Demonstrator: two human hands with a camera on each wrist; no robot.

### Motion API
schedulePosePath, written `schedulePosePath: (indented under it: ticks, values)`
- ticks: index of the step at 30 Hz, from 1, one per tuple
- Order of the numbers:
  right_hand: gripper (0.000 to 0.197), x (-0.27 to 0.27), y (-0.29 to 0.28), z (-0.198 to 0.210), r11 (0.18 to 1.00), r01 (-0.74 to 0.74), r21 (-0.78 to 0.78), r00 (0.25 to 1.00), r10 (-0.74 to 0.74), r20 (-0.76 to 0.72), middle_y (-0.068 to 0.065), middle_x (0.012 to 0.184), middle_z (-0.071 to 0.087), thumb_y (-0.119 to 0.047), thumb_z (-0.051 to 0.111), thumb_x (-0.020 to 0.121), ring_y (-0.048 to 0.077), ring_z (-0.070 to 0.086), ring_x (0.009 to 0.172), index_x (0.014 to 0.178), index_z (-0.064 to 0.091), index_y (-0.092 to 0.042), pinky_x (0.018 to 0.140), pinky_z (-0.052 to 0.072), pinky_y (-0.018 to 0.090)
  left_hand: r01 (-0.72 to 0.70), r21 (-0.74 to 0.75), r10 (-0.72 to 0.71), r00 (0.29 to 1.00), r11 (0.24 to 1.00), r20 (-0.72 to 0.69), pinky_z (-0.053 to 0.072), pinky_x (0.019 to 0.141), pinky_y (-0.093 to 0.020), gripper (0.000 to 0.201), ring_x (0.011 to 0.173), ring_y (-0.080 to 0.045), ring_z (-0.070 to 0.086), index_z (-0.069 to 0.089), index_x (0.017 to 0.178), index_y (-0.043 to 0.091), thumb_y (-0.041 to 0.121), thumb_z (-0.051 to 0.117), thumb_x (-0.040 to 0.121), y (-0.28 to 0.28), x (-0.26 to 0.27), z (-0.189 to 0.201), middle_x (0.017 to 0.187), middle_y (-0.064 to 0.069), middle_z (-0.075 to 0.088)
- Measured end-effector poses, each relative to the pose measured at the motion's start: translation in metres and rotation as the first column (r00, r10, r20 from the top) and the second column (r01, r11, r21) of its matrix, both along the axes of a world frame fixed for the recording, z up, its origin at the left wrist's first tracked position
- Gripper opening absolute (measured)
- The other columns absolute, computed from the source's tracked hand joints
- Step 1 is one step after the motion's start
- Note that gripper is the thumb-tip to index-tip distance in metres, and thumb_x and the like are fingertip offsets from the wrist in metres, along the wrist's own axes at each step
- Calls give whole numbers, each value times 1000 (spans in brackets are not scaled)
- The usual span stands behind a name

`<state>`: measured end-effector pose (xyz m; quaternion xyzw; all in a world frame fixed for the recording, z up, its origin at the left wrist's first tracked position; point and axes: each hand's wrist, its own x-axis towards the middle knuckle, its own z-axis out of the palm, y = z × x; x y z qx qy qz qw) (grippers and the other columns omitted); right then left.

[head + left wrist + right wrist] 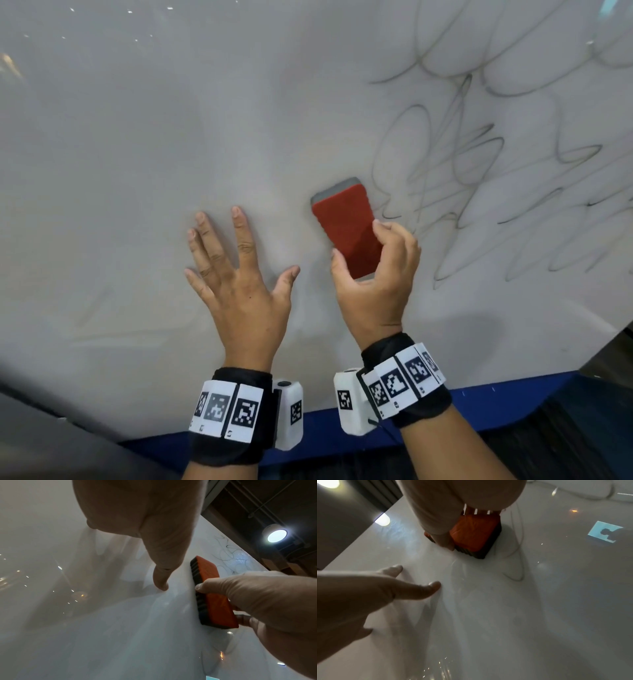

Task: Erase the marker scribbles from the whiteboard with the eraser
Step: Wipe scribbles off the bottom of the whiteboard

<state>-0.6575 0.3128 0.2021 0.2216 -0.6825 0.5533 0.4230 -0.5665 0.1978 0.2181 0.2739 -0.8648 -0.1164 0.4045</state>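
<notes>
A glossy whiteboard (137,171) fills the head view. Thin dark marker scribbles (479,164) loop across its right half; its left half shows only faint smears. A red eraser (346,226) with a grey felt base lies flat on the board at the scribbles' left edge. My right hand (373,274) grips the eraser's near end, thumb on one long side and fingers curled over the other. In the left wrist view the eraser (216,596) looks orange with dark felt against the board. My left hand (236,270) rests spread on the board, left of the eraser, fingers straight.
A blue frame edge (445,404) runs along the board's near side, with dark floor beyond it. A ceiling lamp (277,535) shows past the board's far edge in the left wrist view. Bright reflections speckle the board's surface.
</notes>
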Motion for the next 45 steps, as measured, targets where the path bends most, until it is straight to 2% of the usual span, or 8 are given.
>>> schedulePosePath:
  ticks: [6, 12, 18, 23, 28, 34, 40, 45]
  values:
    - [58, 13, -2, -25, 986, -82, 145, 996, 76, 50, 14, 115, 57, -16, 82, 70, 25, 50, 103, 118, 49, -12, 87, 49, 46, 2, 29, -1, 1000, 1000, -18, 4, 116, -68, 115, 152, -27, -19, -8, 158, 32, 47, 76, 81, 3, -4, -1, 166, -11, -16]
    - [68, -8, 17, -11, 1000, -10, -24, 995, 12, 99, 16, 118, 55, -13, 83, 71, 28, 50, 108, 128, 48, -6, 89, 48, 53, 0, 81, 3, 999, 997, -41, 8, 115, -72, 114, 152, -32, -14, -2, 159, 27, 37, 78, 80, 12, -6, 0, 166, -12, -13]
    - [65, 8, 10, -35, 989, -93, 118, 991, 80, 110, 20, 119, 55, -15, 81, 73, 26, 47, 108, 127, 45, -13, 94, 46, 47, -4, 98, 9, 999, 995, -43, 8, 116, -70, 110, 152, -33, -13, -2, 159, 25, 35, 75, 81, 16, -9, -1, 166, -14, -13]
    - [70, -7, 23, -34, 998, 11, -54, 984, -1, 176, 20, 120, 52, -14, 82, 73, 33, 49, 112, 131, 42, -13, 92, 47, 55, -12, 91, 17, 999, 996, -50, 14, 115, -70, 108, 153, -34, -9, 1, 159, 24, 34, 75, 81, 17, -8, -4, 166, -14, -10]
    - [66, 12, 11, -56, 991, -88, 98, 981, 69, 182, 21, 117, 55, -14, 81, 71, 29, 48, 109, 125, 43, -12, 92, 47, 52, -20, 97, 29, 996, 995, -88, 18, 115, -68, 101, 153, -36, -5, 6, 160, 17, 31, 71, 83, 25, -14, -9, 166, -18, -5]
    - [70, -9, 37, -60, 1000, -28, -13, 975, 30, 218, 19, 114, 53, -12, 84, 69, 33, 50, 106, 126, 43, -13, 89, 48, 53, -25, 143, 46, 989, 989, -144, 12, 120, -60, 96, 152, -37, -3, 10, 160, 13, 36, 68, 87, 40, -23, -13, 166, -19, -2]
    - [68, -12, 52, -67, 976, -136, 168, 971, 98, 217, 16, 116, 56, -15, 83, 69, 26, 47, 107, 123, 43, -16, 91, 46, 50, -19, 214, 59, 982, 977, -182, 6, 120, -50, 96, 152, -37, -4, 8, 160, 15, 46, 65, 89, 61, -37, -19, 166, -18, -5]
    - [64, -27, 66, -64, 995, -94, 30, 964, 83, 253, 15, 115, 55, -18, 81, 71, 28, 48, 105, 123, 43, -13, 84, 48, 54, -49, 244, 99, 976, 969, -195, 18, 120, -58, 92, 152, -37, -3, 7, 160, 15, 44, 61, 92, 69, -44, -24, 166, -16, -6]
